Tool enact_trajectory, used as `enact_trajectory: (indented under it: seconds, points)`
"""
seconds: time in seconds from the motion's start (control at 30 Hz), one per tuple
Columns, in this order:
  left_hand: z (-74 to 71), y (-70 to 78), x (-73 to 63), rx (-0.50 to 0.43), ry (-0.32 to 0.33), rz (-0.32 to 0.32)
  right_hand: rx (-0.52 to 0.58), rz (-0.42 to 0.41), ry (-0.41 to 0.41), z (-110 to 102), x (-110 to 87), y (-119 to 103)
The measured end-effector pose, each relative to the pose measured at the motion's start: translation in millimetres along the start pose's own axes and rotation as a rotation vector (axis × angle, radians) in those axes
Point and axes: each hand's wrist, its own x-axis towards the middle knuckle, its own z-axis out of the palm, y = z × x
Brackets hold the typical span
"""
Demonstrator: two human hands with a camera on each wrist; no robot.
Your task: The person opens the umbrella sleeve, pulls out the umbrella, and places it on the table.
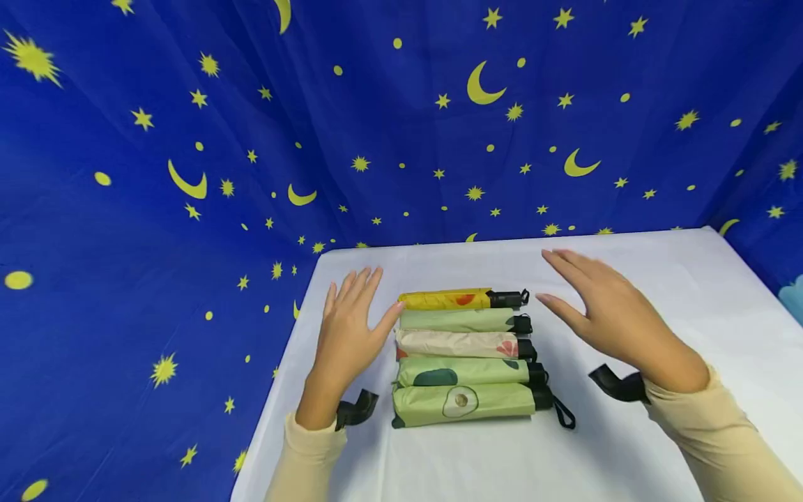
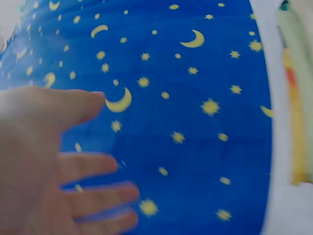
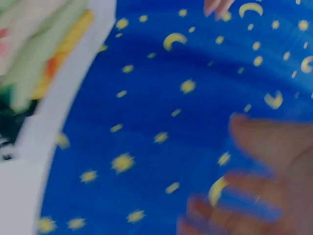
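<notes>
Several folded umbrellas lie side by side on a white-covered table, their black handles toward the right. From the back come a yellow umbrella (image 1: pixel 439 300), a pale green umbrella (image 1: pixel 454 321), a cream umbrella (image 1: pixel 452 343) with a pink fruit print, a green umbrella (image 1: pixel 486 371) with dark patches, and a light green umbrella (image 1: pixel 505 399) with an avocado print and black wrist loop. My left hand (image 1: pixel 351 335) is raised at their left ends, fingers spread, thumb tip overlapping the yellow one's end. To the right of the handles, my right hand (image 1: pixel 608 314) hovers with fingers extended, holding nothing.
The white table (image 1: pixel 464 464) stretches out around the row. A blue curtain (image 1: pixel 401 125) printed with yellow moons and stars hangs behind and along the left side, with more at the right. Each wrist wears a black strap mount (image 1: pixel 617 383).
</notes>
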Motion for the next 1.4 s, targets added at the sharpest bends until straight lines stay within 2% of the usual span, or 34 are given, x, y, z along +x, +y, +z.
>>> enact_trajectory:
  seconds: [0.1,0.17,0.27,0.4,0.47,0.53,0.67,0.73,0.83,0.93,1.17,1.4]
  points:
    - [6.1,-20.3,-25.9,-0.193,0.088,0.036,0.076,-0.038,0.121,17,-27.6,20]
    - [14.9,-34.5,-42.8,-0.309,0.127,0.039,0.156,-0.015,0.174,34,-45.2,31]
    - [34.2,-52.3,-66.6,-0.447,0.159,0.009,0.321,0.053,0.19,63,-67.8,42]
    - [63.3,-67.3,-94.7,-0.636,0.145,-0.048,0.571,0.139,0.142,103,-93.2,45]
    - [75.4,-72.2,-106.9,-0.702,0.116,-0.08,0.651,0.166,0.119,120,-103.3,45]
    - [84.4,-76.2,-118.3,-0.743,0.073,-0.103,0.685,0.174,0.109,132,-110.6,43]
    - [95.3,-81.0,-135.9,-0.742,-0.01,-0.121,0.65,0.144,0.112,146,-121.5,41]
    - [100.2,-81.8,-141.6,-0.713,-0.048,-0.099,0.601,0.114,0.111,150,-127.2,42]
    - [108.5,-80.9,-146.3,-0.669,-0.09,-0.09,0.519,0.083,0.098,155,-135.7,43]
    - [116.3,-78.2,-147.2,-0.626,-0.115,-0.1,0.427,0.094,0.088,158,-140.9,44]
    - [129.5,-72.4,-143.6,-0.563,-0.124,-0.169,0.29,0.161,0.042,165,-140.2,41]
    - [129.9,-71.2,-139.7,-0.499,-0.106,-0.16,0.3,0.155,0.067,168,-137.1,43]
